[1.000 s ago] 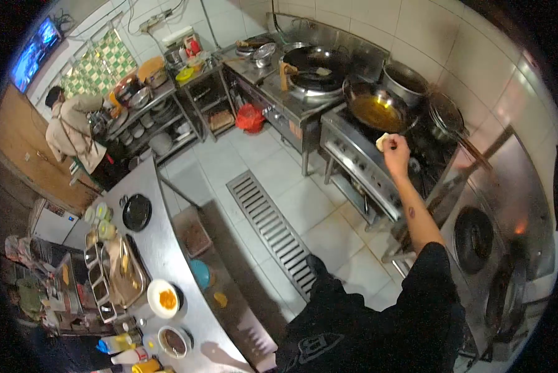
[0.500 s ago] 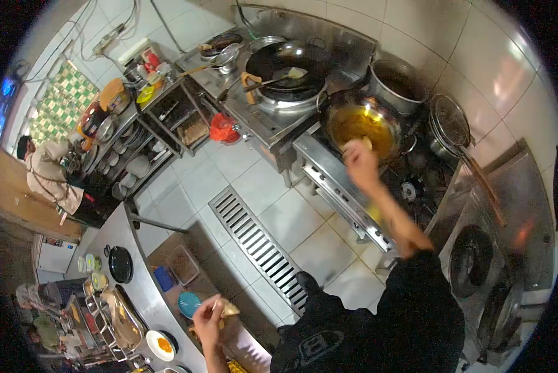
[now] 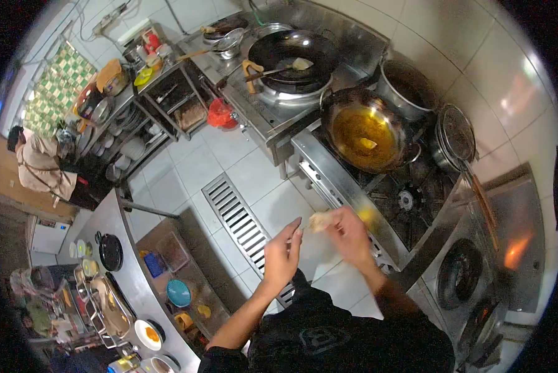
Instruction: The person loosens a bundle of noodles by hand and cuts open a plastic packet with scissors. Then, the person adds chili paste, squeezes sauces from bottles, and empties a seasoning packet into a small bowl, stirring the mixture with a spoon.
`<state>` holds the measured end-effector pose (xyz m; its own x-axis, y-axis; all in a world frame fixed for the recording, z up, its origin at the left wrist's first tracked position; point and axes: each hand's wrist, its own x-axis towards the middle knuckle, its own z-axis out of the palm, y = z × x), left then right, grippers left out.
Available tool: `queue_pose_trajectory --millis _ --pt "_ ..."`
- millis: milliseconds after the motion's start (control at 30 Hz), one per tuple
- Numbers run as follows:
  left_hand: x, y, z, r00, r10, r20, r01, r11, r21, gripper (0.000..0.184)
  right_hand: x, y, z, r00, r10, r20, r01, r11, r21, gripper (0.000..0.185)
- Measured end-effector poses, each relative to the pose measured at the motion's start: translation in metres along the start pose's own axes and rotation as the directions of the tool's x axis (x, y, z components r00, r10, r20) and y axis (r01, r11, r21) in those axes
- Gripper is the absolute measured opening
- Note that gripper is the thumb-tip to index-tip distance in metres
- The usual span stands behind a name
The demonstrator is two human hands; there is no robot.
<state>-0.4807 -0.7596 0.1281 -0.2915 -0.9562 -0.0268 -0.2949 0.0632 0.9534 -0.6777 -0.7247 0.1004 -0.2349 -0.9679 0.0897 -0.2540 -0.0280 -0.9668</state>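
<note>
- The pale piece of food [image 3: 319, 222] was in front of the body, between the two hands and short of the stove [image 3: 329, 171]
- The right hand [image 3: 348, 237] was pinched on its right end
- The left hand [image 3: 283, 253] stood just beside, apart from the right, thumb and finger nearly meeting; whether they gripped anything, I could not tell
- The food looked light and soft, probably quick to tear or squash, so a gentle pinch near the edge seemed the best hold
- A yellow piece [image 3: 367, 143] lay in the oil [image 3: 357, 124] of the pan [image 3: 336, 102], presumably slippery and better lifted from beneath than pinched
</note>
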Motion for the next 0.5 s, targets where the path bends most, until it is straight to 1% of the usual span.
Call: queue_pose_trajectory --millis 33,100,133,167,200,233,267,300,333,367,400,433,467,500 --pt "-0.003 0.004 -0.004 1.0 0.012 -0.01 -0.012 1.0 0.018 0.033 0.018 0.021 -0.02 0.994 -0.053 -0.09 0.045 0.995 -0.092 0.017" --pt "-0.011 0.002 -0.015 0.999 0.021 -0.025 -0.021 0.999 0.035 0.034 0.06 0.018 -0.065 0.974 -0.114 -0.198 0.044 0.944 -0.328 0.014" --pt "-0.019 -0.012 -0.024 1.0 -0.005 0.004 0.005 1.0 0.03 0.034 0.08 -0.004 -0.089 0.969 -0.12 -0.214 0.008 0.887 -0.462 0.011" --pt "-0.03 -0.025 -0.034 0.999 -0.033 0.026 0.033 0.999 0.025 0.034 0.103 0.003 -0.109 0.967 -0.133 -0.219 -0.03 0.789 -0.613 0.011" --pt "-0.043 -0.034 -0.046 0.996 -0.082 0.015 0.082 0.997 0.001 0.033 0.12 0.018 -0.131 0.966 -0.152 -0.209 -0.057 0.665 -0.744 0.014" --pt "-0.057 -0.051 -0.058 0.993 -0.121 0.013 0.121 0.992 0.038 0.03 0.135 0.056 -0.157 0.98 -0.132 -0.151 -0.056 0.545 -0.837 0.019" --pt "-0.072 -0.069 -0.067 0.985 -0.17 -0.019 0.171 0.983 0.069 0.027 0.163 0.087 -0.178 0.99 -0.12 -0.068 -0.012 0.414 -0.91 0.024" --pt "-0.089 -0.078 -0.079 0.978 -0.206 -0.038 0.209 0.973 0.095 0.027 0.179 0.09 -0.18 0.992 0.022 -0.126 -0.124 0.408 -0.905 0.031" --pt "-0.109 -0.086 -0.09 0.964 -0.254 -0.082 0.263 0.958 0.114 0.026 0.205 0.124 -0.194 0.999 0.041 -0.03 -0.045 0.417 -0.908 0.032" --pt "-0.13 -0.101 -0.098 0.951 -0.27 -0.15 0.289 0.949 0.125 0.03 0.212 0.098 -0.176 0.987 0.142 -0.069 -0.116 0.355 -0.928 0.037" --pt "-0.154 -0.114 -0.103 0.902 -0.385 -0.193 0.408 0.908 0.096 0.032 0.244 0.169 -0.219 0.996 -0.007 0.094 0.087 0.466 -0.881 0.038" --pt "-0.179 -0.127 -0.109 0.889 -0.363 -0.278 0.413 0.898 0.15 0.032 0.23 0.079 -0.157 0.988 0.132 -0.082 -0.126 0.369 -0.921 0.037" --pt "-0.211 -0.145 -0.12 0.868 -0.347 -0.355 0.434 0.877 0.207 0.033 0.24 0.108 -0.157 0.956 -0.24 0.171 0.293 0.718 -0.632 0.036" --pt "-0.24 -0.157 -0.126 0.778 -0.403 -0.482 0.519 0.845 0.131 0.033 0.23 0.09 -0.119 0.9 -0.415 0.129 0.384 0.621 -0.683 0.03"
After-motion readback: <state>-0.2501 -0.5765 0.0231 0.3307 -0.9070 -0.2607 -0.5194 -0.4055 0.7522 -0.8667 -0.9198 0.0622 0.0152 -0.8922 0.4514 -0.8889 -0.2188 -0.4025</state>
